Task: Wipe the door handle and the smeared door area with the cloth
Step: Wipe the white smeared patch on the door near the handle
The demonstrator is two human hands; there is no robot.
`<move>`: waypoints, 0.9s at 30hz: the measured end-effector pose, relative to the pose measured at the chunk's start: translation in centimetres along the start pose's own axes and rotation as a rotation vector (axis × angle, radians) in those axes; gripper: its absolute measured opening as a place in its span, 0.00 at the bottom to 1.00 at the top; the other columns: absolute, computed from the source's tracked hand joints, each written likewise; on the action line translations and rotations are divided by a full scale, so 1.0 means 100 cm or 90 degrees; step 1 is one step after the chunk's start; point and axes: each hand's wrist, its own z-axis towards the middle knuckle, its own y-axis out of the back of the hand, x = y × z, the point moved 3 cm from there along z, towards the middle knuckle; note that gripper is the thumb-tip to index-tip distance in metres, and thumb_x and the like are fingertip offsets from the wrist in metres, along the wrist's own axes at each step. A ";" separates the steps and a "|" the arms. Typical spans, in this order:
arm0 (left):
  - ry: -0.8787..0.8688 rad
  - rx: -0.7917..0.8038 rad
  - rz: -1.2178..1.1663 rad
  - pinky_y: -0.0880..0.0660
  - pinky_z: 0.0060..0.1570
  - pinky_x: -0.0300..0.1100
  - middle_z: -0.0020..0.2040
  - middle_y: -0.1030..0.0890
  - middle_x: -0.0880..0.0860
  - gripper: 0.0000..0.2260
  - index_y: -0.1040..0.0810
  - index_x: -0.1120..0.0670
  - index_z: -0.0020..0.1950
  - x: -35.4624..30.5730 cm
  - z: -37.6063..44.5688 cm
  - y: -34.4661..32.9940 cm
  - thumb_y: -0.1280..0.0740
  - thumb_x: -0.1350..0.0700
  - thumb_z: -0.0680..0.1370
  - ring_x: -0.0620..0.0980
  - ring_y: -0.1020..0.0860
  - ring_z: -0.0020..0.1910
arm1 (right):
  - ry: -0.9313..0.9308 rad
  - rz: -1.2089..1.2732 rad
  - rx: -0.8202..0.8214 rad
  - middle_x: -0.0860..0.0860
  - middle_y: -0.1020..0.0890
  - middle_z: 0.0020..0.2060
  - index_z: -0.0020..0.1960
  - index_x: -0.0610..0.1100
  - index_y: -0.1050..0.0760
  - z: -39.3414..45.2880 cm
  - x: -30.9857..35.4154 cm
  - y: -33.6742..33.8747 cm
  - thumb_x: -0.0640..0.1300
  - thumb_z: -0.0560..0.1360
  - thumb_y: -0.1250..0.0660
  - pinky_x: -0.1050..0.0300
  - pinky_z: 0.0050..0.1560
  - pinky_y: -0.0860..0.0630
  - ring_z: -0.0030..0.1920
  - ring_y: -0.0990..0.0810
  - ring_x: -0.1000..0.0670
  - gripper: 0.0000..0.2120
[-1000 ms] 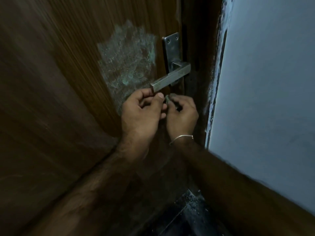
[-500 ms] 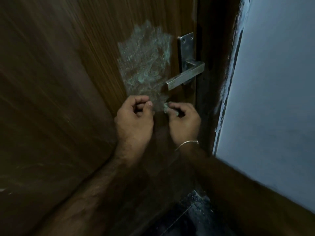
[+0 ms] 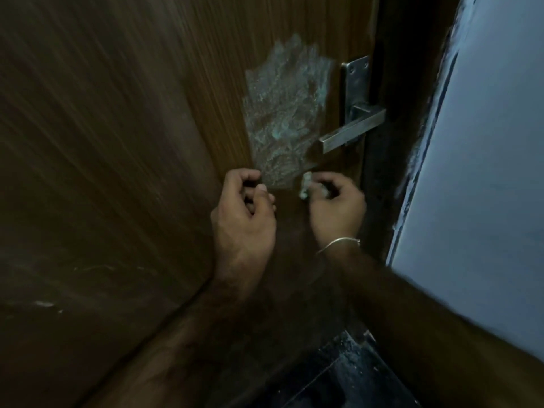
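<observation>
Below the metal door handle (image 3: 353, 129) and the pale smeared patch (image 3: 287, 119) on the wooden door (image 3: 117, 142), a small whitish wad (image 3: 305, 185) is pinched by the right hand (image 3: 335, 210), while the left hand (image 3: 244, 213) is curled, holding nothing.

Pale wall (image 3: 485, 172) right of dark door frame (image 3: 394, 142); dark floor (image 3: 347, 378) below

Dim, grainy view; your brightest area pale wall (image 3: 485, 172) at right; door (image 3: 117, 142) edges blurred, bowed by wide-angle lens.
</observation>
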 end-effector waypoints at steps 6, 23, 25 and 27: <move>-0.003 -0.007 0.042 0.19 0.35 0.52 0.37 0.18 0.47 0.05 0.27 0.41 0.52 0.002 -0.004 0.006 0.39 0.49 0.77 0.45 0.18 0.34 | 0.073 -0.011 0.033 0.49 0.18 0.47 0.47 0.45 0.18 -0.009 0.011 -0.003 0.36 0.70 0.28 0.70 0.49 0.24 0.47 0.20 0.57 0.07; 0.003 -0.042 0.062 0.22 0.39 0.36 0.38 0.19 0.47 0.04 0.26 0.48 0.52 -0.003 -0.010 0.025 0.36 0.56 0.79 0.40 0.20 0.36 | 0.195 0.005 0.086 0.47 0.19 0.46 0.47 0.42 0.16 -0.037 0.049 -0.017 0.34 0.70 0.28 0.70 0.48 0.24 0.47 0.20 0.53 0.07; 0.001 -0.048 0.079 0.28 0.35 0.26 0.36 0.20 0.44 0.04 0.26 0.47 0.50 -0.005 -0.010 0.026 0.35 0.57 0.79 0.34 0.21 0.35 | 0.250 0.007 0.118 0.46 0.20 0.47 0.49 0.40 0.17 -0.038 0.054 -0.019 0.33 0.71 0.29 0.66 0.48 0.23 0.48 0.20 0.53 0.08; 0.009 -0.046 0.077 0.30 0.34 0.23 0.37 0.21 0.42 0.05 0.25 0.47 0.50 -0.007 -0.009 0.027 0.35 0.57 0.78 0.29 0.23 0.35 | 0.276 -0.005 0.151 0.45 0.20 0.46 0.48 0.39 0.16 -0.043 0.057 -0.020 0.32 0.71 0.29 0.65 0.48 0.22 0.48 0.20 0.52 0.07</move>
